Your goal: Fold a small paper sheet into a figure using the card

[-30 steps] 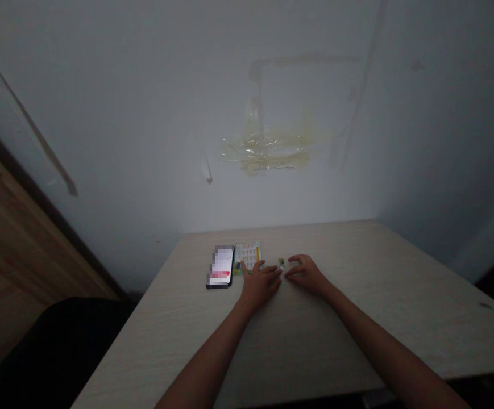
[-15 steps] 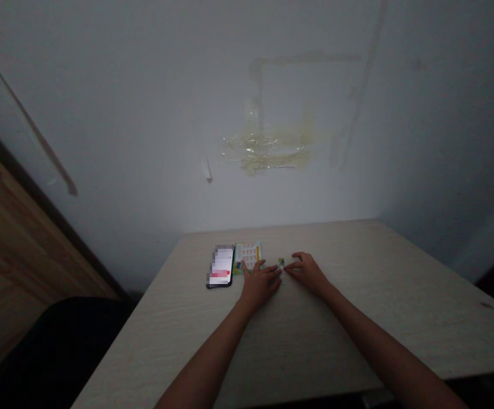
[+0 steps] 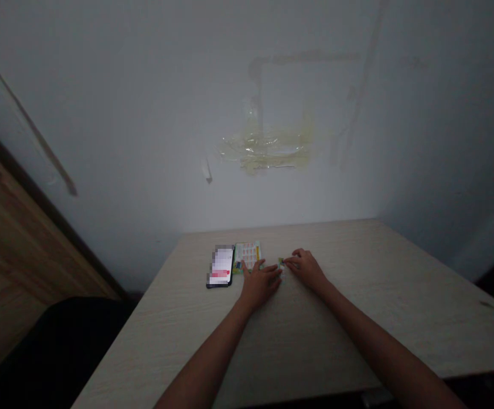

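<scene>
My left hand lies flat on the table with its fingers spread. Its fingertips reach over the near edge of a printed card or booklet, green-edged with rows of small pictures. Between my two hands is a small printed strip with green on its top end; the left fingertips touch or almost touch its left side. The thumb and fingers of my right hand are pinched together at the strip's upper right edge. Its lower part is pale and hard to make out.
A phone with a lit screen lies left of the card. The pale wooden table meets a wall bearing old tape. A dark chair back stands at the left, beside a wooden panel.
My right fingertips have moved slightly up along the small strip, towards its green top end. My left hand, the card and the phone stay where they were.
</scene>
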Demonstrator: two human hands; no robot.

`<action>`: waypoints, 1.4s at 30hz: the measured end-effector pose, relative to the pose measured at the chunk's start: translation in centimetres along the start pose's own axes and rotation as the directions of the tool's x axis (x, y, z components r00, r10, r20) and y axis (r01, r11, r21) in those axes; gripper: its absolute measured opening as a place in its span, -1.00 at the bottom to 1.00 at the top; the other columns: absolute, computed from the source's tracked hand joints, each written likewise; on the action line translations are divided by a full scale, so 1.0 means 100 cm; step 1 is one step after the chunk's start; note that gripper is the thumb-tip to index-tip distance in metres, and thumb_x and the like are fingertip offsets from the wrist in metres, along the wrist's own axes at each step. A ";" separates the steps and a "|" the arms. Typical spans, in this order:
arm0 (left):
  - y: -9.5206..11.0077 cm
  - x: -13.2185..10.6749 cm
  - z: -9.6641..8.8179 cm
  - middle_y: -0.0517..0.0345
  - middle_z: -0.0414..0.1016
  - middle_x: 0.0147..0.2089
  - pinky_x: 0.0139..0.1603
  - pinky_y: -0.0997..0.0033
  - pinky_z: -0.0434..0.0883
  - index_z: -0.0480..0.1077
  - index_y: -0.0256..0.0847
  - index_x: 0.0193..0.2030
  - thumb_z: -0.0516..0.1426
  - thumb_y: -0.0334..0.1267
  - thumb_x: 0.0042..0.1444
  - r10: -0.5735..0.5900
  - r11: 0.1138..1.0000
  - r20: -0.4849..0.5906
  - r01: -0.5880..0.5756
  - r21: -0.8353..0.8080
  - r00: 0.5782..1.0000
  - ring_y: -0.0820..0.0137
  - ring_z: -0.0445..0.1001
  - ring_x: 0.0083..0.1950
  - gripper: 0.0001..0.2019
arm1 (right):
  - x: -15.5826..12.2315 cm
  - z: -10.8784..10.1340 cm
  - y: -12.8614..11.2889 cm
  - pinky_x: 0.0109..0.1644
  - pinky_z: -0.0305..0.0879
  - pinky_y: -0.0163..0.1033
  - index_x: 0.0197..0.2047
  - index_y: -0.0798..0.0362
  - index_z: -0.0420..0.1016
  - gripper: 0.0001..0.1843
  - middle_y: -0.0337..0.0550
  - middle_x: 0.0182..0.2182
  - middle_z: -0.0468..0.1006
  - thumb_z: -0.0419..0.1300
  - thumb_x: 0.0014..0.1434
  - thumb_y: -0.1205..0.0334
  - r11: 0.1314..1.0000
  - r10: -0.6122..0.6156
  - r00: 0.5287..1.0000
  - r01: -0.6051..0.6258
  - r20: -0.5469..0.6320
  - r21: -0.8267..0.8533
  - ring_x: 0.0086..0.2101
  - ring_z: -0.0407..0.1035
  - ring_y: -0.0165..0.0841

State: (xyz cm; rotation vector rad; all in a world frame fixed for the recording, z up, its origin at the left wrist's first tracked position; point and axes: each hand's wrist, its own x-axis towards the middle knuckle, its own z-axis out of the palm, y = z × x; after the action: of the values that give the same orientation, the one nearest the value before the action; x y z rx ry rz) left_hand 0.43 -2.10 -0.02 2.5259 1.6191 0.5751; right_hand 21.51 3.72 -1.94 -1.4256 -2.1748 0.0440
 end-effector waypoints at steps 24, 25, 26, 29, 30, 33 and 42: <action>0.001 -0.001 0.001 0.36 0.43 0.23 0.19 -0.66 -0.49 0.36 0.33 0.14 0.03 -0.01 0.28 0.013 1.000 -0.028 -0.014 -0.005 1.000 0.05 0.11 0.38 -0.69 | -0.005 -0.006 -0.011 0.01 0.20 -0.15 0.10 -0.21 0.48 -0.66 -0.05 -0.06 0.40 0.08 0.30 0.10 0.995 0.001 1.000 -0.001 0.006 -0.099 -0.08 0.27 -0.21; 0.001 -0.001 0.001 0.35 0.43 0.23 0.19 -0.66 -0.48 0.36 0.32 0.14 0.03 -0.01 0.28 0.011 1.000 -0.030 -0.011 0.001 0.999 0.05 0.12 0.38 -0.69 | -0.006 -0.005 -0.009 0.03 0.20 -0.14 0.11 -0.21 0.48 -0.66 -0.05 -0.06 0.40 0.10 0.29 0.11 0.996 -0.010 1.000 0.011 0.006 -0.085 -0.07 0.27 -0.22; 0.001 -0.001 0.001 0.34 0.43 0.23 0.20 -0.65 -0.48 0.36 0.32 0.14 0.03 -0.01 0.28 0.009 1.000 -0.030 -0.009 0.007 1.000 0.05 0.12 0.38 -0.69 | -0.006 -0.005 -0.007 0.04 0.20 -0.14 0.11 -0.20 0.48 -0.66 -0.05 -0.05 0.40 0.11 0.28 0.12 0.997 -0.022 1.000 0.023 0.007 -0.068 -0.06 0.27 -0.23; 0.002 -0.001 0.001 0.33 0.43 0.23 0.20 -0.65 -0.47 0.36 0.32 0.14 0.02 0.00 0.28 0.006 1.000 -0.026 -0.005 0.013 1.000 0.04 0.12 0.38 -0.69 | -0.007 -0.004 -0.005 0.06 0.21 -0.15 0.04 -0.16 0.54 -0.69 -0.07 -0.05 0.42 0.16 0.24 0.14 0.999 -0.045 0.999 0.045 0.014 -0.016 -0.05 0.29 -0.25; 0.002 -0.001 0.001 0.33 0.43 0.23 0.20 -0.65 -0.48 0.36 0.33 0.14 0.02 0.00 0.28 0.005 1.000 -0.025 -0.004 0.011 1.000 0.04 0.12 0.38 -0.69 | -0.007 -0.005 -0.005 0.06 0.21 -0.16 0.01 -0.14 0.56 -0.71 -0.08 -0.05 0.42 0.17 0.23 0.14 0.999 -0.048 0.999 0.049 0.015 -0.004 -0.05 0.30 -0.25; 0.001 -0.001 0.001 0.35 0.44 0.23 0.20 -0.64 -0.50 0.36 0.34 0.14 0.04 0.00 0.27 0.003 1.000 -0.026 -0.003 0.003 1.000 0.05 0.11 0.38 -0.69 | -0.007 -0.006 -0.007 0.05 0.22 -0.18 -0.05 -0.13 0.59 -0.74 -0.11 -0.10 0.46 0.19 0.22 0.11 0.999 -0.041 0.999 0.041 0.005 0.018 -0.07 0.32 -0.28; 0.001 -0.001 0.003 0.34 0.44 0.22 0.20 -0.63 -0.52 0.37 0.31 0.13 0.04 0.00 0.27 0.005 1.000 -0.039 -0.005 -0.003 0.999 0.06 0.11 0.38 -0.69 | -0.006 -0.009 -0.016 0.01 0.24 -0.23 -0.16 -0.09 0.61 -0.79 -0.14 -0.17 0.48 0.21 0.20 0.06 0.999 0.037 0.999 -0.037 -0.013 -0.003 -0.12 0.33 -0.31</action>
State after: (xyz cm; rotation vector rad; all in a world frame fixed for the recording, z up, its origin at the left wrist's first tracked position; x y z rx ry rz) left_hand 0.59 -2.17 -0.31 2.5327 1.6239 0.6312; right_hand 20.71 2.28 -0.93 -1.4637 -2.1392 0.0445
